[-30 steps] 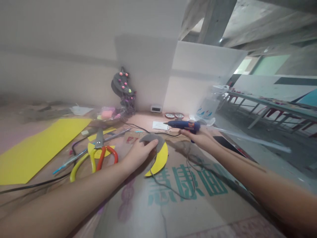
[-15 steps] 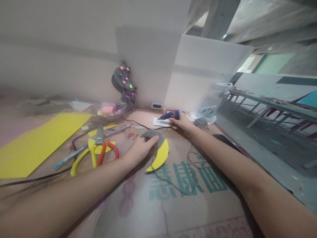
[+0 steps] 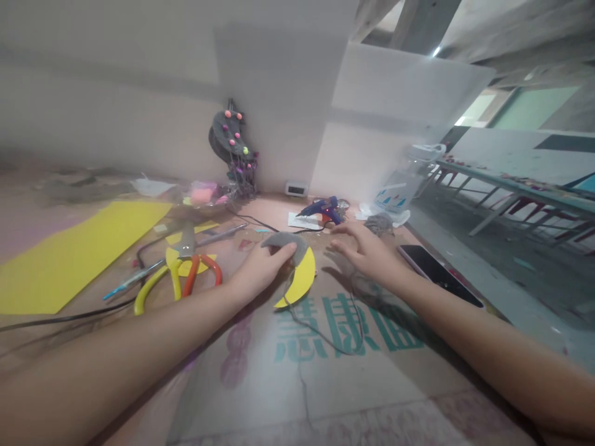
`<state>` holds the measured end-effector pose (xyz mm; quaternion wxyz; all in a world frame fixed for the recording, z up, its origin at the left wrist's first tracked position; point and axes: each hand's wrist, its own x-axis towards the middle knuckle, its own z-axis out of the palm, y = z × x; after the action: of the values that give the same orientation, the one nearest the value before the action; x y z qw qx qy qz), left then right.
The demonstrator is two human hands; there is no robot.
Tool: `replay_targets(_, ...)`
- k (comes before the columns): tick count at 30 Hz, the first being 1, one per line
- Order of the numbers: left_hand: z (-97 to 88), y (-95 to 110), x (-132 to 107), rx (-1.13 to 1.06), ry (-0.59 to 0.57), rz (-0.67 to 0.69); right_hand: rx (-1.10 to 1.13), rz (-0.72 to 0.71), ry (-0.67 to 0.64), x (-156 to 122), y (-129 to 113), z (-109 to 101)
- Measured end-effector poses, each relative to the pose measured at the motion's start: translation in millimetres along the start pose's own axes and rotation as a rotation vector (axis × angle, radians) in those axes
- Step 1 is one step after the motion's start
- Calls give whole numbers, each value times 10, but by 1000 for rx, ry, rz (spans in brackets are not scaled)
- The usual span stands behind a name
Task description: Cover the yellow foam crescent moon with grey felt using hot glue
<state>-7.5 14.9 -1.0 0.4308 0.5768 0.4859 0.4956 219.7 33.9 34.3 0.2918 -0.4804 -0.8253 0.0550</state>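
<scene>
Table: a brown cardboard sheet with big green letters fills the middle and bottom of the picture. A white wall stands behind it at the top.
Left hand: the left hand sits in the middle of the picture. Its fingers are bent down over the grey felt piece and hold it in place.
Grey felt piece: it lies on top of the yellow moon shape, just above the green letters.
Right hand: the right hand is open with its fingers spread out. It holds nothing. It is just right of the yellow moon shape and does not touch it.
Glue gun: the blue glue gun lies above the right hand, near the wall. Its black cord runs down across the green letters.
Phone: a dark phone lies flat, right of the right hand.
Scissors: the scissors with yellow and red handles lie left of the left hand.
Yellow sheet: a big yellow sheet lies at the far left.
Corner: a grey craft with little coloured balls leans in the wall corner, upper middle.
</scene>
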Motion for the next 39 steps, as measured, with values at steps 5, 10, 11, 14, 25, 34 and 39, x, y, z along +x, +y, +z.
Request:
replay_targets(5,-39,-19,20,38,10,49,257,140,-373,-193,-388,-16)
replay_targets(10,-62,-38,46,24,53,98,856,365,-710,-399,-642,96)
replay_targets(11,-63,-42,48,16,49,100,965,418,-767,-421,-671,113)
replay_targets(14,-64,-36,42,-1,37,104,1115,495,-831,-423,-706,103)
replay_targets(25,-52,-38,15,124,10,82,248,173,-237,-118,-209,-34)
replay_targets(34,-45,-30,26,155,-19,58,-46,114,-80,75,234,-275)
replay_targets(39,-45,-26,16,180,-18,71,-10,205,-47,39,39,-388)
